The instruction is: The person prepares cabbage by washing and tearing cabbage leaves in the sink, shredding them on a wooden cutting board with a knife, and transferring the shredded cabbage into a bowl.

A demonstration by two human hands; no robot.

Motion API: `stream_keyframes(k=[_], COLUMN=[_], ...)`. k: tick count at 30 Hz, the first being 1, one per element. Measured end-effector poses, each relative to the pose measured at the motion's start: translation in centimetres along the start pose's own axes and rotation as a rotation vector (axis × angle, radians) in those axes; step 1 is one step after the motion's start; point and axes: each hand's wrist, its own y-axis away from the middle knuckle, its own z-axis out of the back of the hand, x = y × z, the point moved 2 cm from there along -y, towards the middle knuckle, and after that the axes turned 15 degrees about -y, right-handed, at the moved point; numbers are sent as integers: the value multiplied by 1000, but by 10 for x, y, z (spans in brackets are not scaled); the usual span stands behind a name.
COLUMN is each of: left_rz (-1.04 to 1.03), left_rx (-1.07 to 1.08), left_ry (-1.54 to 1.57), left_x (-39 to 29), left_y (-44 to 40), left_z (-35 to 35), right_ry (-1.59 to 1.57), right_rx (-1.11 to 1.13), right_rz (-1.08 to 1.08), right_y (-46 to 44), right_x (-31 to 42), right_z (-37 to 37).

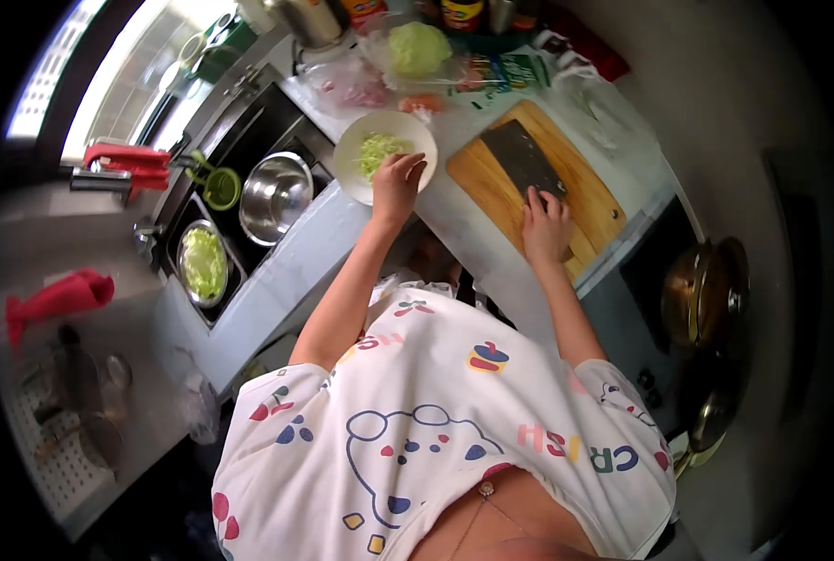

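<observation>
A white bowl (353, 178) holding pale green shredded vegetable (376, 148) stands on the counter at the centre. Over its near right part is my left hand (401, 182), fingers bent and drawn together; whatever may be in them is hidden. To the right lies a wooden cutting board (473, 173), with a dark, broad-bladed cleaver (518, 154) flat on it. My right hand (548, 224) is closed at the cleaver's handle end, near the board's front. Most of the handle is covered by that hand.
Behind the bowl are a cabbage piece (419, 49) in plastic, bagged pinkish food (351, 82) and a green packet (503, 72). At left, the sink holds a steel bowl (277, 198) and a colander of chopped greens (202, 264). Lidded pans (706, 294) stand at right.
</observation>
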Motion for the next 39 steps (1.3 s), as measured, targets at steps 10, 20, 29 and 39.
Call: stream_keyframes(k=[10,20,29,39], left_rz=[266,623,810,907], left_rx=[-222,-476,-570,-612], left_ry=[48,-121,-199,-392], left_x=[60,225,352,448], left_y=[25,111,161,179], left_z=[92,234,315,343], right_ry=[-982,-1313,-1182,-987], right_rx=[259,660,759,650], right_rz=[90,373,492,590], right_y=[-46,-29,2,-8], right_x=[173,442,591,652], right_z=[-53,-158,-252,-327])
